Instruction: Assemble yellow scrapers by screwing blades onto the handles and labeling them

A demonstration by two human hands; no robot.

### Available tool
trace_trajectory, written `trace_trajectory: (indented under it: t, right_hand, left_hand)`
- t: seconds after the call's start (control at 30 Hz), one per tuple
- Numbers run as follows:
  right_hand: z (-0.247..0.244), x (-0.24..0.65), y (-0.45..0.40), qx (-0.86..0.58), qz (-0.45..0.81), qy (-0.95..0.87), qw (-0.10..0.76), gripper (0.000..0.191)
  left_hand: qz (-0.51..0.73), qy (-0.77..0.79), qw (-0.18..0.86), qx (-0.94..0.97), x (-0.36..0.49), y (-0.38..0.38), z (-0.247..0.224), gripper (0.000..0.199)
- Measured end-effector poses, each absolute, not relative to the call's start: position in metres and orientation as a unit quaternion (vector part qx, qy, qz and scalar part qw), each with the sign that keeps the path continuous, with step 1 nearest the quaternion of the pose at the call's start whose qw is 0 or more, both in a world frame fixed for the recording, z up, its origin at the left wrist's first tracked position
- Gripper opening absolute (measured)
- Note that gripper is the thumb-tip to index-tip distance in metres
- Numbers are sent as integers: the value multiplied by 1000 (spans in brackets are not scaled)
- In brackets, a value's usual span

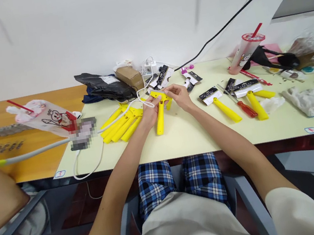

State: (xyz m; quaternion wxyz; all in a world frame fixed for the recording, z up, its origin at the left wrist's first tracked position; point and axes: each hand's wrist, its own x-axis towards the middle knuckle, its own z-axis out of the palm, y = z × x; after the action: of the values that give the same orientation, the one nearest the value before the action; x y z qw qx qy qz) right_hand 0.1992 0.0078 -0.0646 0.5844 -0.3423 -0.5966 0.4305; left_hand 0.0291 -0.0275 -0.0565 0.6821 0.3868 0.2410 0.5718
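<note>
Both hands meet at the head of a yellow plastic tool [160, 120] over the middle of the pale table. My left hand [151, 112] is closed on its left side, with the handle pointing down toward me. Fingers of my right hand [179, 95] pinch the right end of the same head. Several yellow handles [119, 128] lie fanned out left of my left hand, with a white cable [120, 115] crossing over them. Right of my right hand lie a yellow-handled tool in a black and white card [227, 109] and a red screwdriver [246, 109].
Black bags [106, 86], a cardboard box [130, 78] and loose cards [165, 76] lie along the wall. Drink cups stand left [51, 118] and right [245, 54]. A phone [83, 134] is at the left edge. Someone's bare limb [1, 203] shows far left.
</note>
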Motion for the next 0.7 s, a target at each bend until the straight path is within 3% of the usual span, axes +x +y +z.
trace_trajectory:
  t: [0.3, 0.7]
  right_hand:
    - [-62, 207, 8, -324, 492, -573, 570, 33]
    - [-61, 215, 11, -337, 461, -607, 553, 23]
  left_hand:
    - [577, 263, 678, 373, 28, -29, -55, 39]
    - [556, 289, 685, 372, 28, -24, -58, 28]
